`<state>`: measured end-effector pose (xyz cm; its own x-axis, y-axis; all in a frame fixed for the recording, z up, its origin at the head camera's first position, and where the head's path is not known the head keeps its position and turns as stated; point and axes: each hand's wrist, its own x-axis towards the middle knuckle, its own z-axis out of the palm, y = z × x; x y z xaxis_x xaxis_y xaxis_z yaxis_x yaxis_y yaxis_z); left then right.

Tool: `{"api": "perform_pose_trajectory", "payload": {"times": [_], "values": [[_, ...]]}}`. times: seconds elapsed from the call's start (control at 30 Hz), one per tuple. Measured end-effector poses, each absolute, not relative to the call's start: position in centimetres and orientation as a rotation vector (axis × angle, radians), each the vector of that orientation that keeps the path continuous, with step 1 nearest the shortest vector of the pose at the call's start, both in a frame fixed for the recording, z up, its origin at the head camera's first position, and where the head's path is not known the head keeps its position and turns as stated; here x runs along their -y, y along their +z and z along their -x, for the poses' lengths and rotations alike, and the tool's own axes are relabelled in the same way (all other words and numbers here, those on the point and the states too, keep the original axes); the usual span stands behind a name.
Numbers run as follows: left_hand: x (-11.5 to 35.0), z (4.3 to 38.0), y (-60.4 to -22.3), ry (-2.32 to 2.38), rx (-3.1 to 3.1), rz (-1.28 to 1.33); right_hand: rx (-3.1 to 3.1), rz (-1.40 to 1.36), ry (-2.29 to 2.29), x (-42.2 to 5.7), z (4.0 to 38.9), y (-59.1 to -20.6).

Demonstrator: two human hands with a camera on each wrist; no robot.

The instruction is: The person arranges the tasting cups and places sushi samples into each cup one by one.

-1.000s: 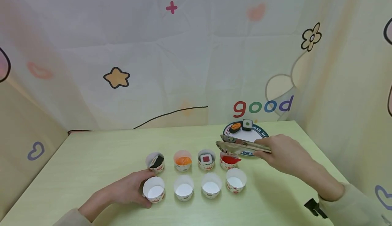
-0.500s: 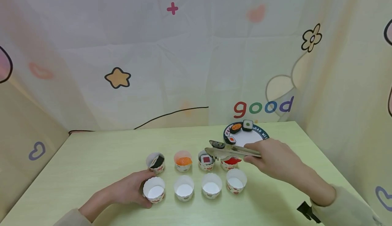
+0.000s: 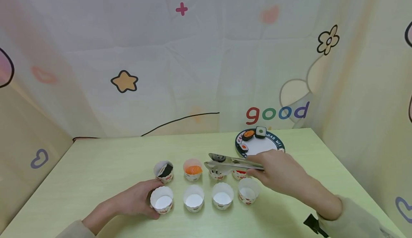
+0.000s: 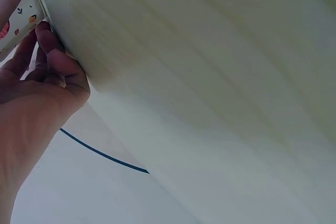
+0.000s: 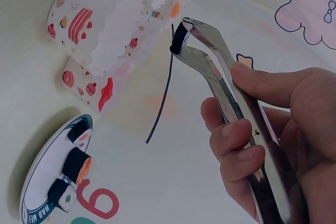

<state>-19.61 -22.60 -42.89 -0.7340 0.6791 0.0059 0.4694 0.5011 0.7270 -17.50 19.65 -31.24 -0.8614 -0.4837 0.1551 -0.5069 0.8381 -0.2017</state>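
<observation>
My left hand (image 3: 136,198) rests on the table with thumb and fingers round the front-left paper baking cup (image 3: 162,201). In the left wrist view, the patterned wall of this cup (image 4: 29,17) shows between the fingers. My right hand (image 3: 278,173) grips metal tongs (image 3: 238,163), which pass over the back row of cups. Between the tong tips is a small black-wrapped toy sushi roll (image 5: 180,38). Back-row cups hold a black-and-white piece (image 3: 165,170) and an orange-topped piece (image 3: 193,170); the tongs hide most of the two cups on the right.
Three more front-row cups (image 3: 194,204) stand to the right of the held one, with white bottoms showing. At the back right, a blue-rimmed plate (image 3: 260,146) carries toy sushi pieces (image 3: 248,135). A patterned curtain (image 3: 180,59) encloses the table (image 3: 106,166).
My right hand has moved the tongs and the sushi roll left and toward me, from by the plate to over the back-row cups. My left hand stays on its cup.
</observation>
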Motion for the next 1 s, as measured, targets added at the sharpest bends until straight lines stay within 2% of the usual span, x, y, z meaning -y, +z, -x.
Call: {"api": "perform_pose_trajectory", "payload": {"times": [0.63,1.0], "values": [[22.5,19.6,-42.8,1.075,-2.465,-0.960,2.809,-1.040,0.395,-16.9,17.1,-32.0],[22.5,19.8,-42.9,1.066,-2.466,-0.972,2.823,-1.040,0.374,-15.6,16.7,-32.0]]}}
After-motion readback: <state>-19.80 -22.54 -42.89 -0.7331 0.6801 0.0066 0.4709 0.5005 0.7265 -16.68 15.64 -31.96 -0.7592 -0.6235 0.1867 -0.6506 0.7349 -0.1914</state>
